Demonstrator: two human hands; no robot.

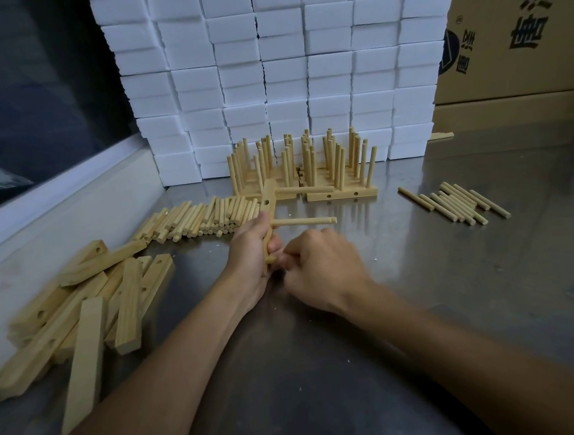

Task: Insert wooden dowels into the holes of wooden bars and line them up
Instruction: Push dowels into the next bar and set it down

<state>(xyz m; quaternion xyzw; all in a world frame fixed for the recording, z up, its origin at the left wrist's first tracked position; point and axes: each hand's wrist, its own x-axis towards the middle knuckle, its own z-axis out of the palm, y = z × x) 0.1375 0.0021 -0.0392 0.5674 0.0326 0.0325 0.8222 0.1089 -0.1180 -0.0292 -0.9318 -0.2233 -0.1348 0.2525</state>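
My left hand [252, 254] grips a wooden bar [268, 201] held on edge above the steel table. Two dowels stick out of the bar to the right: an upper dowel [306, 190] and a middle dowel [305, 221]. My right hand [320, 266] has its fingers curled round a third dowel at the bar's lower end; that dowel is mostly hidden, with only a stub [271, 260] showing on the bar's left side. Finished bars with upright dowels [304, 168] stand in rows behind.
Loose dowels lie in a pile [198, 219] at centre left and a smaller group [456, 205] at right. Empty bars [79, 302] are heaped at the left. Stacked white foam blocks [281, 70] form a wall behind; cardboard boxes [512, 45] stand at back right.
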